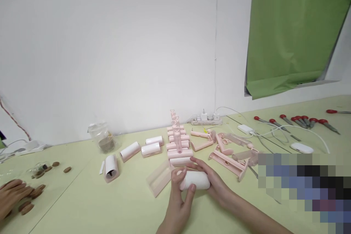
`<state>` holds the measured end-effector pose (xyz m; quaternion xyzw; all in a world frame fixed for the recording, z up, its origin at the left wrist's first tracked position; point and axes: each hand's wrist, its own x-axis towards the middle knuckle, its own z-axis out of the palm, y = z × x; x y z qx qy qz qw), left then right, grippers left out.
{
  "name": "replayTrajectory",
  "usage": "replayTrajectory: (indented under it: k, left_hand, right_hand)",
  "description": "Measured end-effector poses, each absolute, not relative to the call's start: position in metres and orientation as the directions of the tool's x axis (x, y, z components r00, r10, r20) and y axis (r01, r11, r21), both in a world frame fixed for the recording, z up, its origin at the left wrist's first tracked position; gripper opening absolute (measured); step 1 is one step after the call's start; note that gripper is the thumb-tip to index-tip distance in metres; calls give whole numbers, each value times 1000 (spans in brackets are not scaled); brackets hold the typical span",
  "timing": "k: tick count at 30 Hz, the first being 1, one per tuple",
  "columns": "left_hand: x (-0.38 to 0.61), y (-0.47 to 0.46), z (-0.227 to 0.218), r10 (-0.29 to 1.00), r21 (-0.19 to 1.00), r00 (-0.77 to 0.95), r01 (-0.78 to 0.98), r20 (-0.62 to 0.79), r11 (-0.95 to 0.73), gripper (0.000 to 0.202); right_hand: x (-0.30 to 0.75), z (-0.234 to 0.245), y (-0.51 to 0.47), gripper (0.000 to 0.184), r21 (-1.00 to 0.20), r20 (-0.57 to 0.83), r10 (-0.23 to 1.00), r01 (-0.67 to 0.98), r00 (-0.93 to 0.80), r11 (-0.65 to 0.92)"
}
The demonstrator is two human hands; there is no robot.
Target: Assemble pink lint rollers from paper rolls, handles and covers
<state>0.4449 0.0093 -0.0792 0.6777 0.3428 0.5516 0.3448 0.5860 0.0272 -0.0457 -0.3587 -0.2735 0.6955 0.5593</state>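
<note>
**White roll lying sideways between my two hands**

Brown bits (27, 206) lie at the left edge of the table (109, 212). Another person's hand (12, 193) rests flat beside them. That hand is not mine. Further along, a see-through bag (102, 137) stands near the back edge. A few loose rolls (149, 148) lie in front of it.

Near the middle of the table, close to the front edge, is the white roll (196, 180). It is in my hands, just above the table top. Its long side runs from left to right, so one end points at each hand. The left end looks pink.

My left hand (178, 208) comes up from below and meets that left end. My fingers curl over the end and my thumb (191, 189) presses on the front of the roll. My right hand (218, 188) comes in from the right, with the arm slanting across the table. It wraps round the back and the right end of the roll. Both hands are closed snugly on it, and neither is nearer than the other. The roll is trapped between them.

Just left of my hands lies a clear pink cover (159, 179). Right behind the roll is a pile of pink rollers (178, 148). To the right of the pile lie pink handles (227, 161). Red-handled tools (298, 120) lie well apart from me, towards the far right corner.
</note>
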Motion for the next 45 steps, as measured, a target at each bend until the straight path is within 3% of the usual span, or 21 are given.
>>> replayTrajectory:
  k: [5, 15, 18, 20, 22, 26, 28, 30, 33, 35, 36, 39, 42, 45]
  left_hand:
    - [442, 12, -85, 783, 774, 170, 130, 598, -619, 30]
    - [444, 11, -83, 825, 813, 162, 147, 542, -563, 30]
    - [443, 9, -81, 745, 719, 226, 201, 627, -666, 34]
    - [442, 10, -78, 660, 625, 247, 212, 710, -752, 40]
    - [441, 12, -74, 570, 529, 274, 212, 775, -822, 42]
    - [439, 18, -73, 404, 336, 311, 251, 860, -908, 44]
    - [438, 19, -75, 366, 289, 345, 254, 864, -923, 49]
    - [438, 17, -76, 397, 335, 390, 220, 831, -916, 54]
    - [441, 14, -73, 647, 652, 348, 123, 678, -748, 65]
    - [445, 13, -65, 841, 876, 266, -33, 471, -481, 74]
    - [448, 13, -60, 902, 935, 250, -149, 352, -323, 77]
    - [454, 10, -47, 944, 904, 330, -407, 12, 131, 71]
    - [455, 6, -45, 900, 850, 400, -402, -171, 340, 56]
    - [453, 7, -49, 909, 860, 344, -364, -234, 359, 48]
  right_hand:
    - [586, -39, 24, 45, -845, -102, 991, -519, -81, -130]
    - [586, -34, 20, 40, -858, -101, 985, -489, -140, -157]
    - [587, -45, 27, 38, -912, -66, 997, -403, -35, -75]
    - [588, -51, 32, 36, -964, 13, 998, -262, 69, 31]
    - [591, -53, 35, 38, -987, 83, 995, -131, 63, 90]
    - [593, -47, 28, 48, -989, 146, 984, -31, -99, 144]
    - [594, -44, 24, 66, -982, 182, 963, 21, -201, 190]
    - [594, -44, 20, 92, -972, 171, 945, 107, -280, 208]
    - [595, -43, 16, 100, -945, 177, 952, 226, -249, 235]
    - [595, -41, 13, 93, -914, 243, 949, 282, -200, 293]
    - [594, -40, 10, 91, -899, 264, 944, 304, -196, 314]
    - [589, -40, 4, 98, -877, 226, 919, 342, -324, 337]
    - [591, -41, 9, 103, -809, 210, 867, 417, -453, 414]
    - [611, -38, 30, 52, -629, 340, 894, 637, -291, 446]
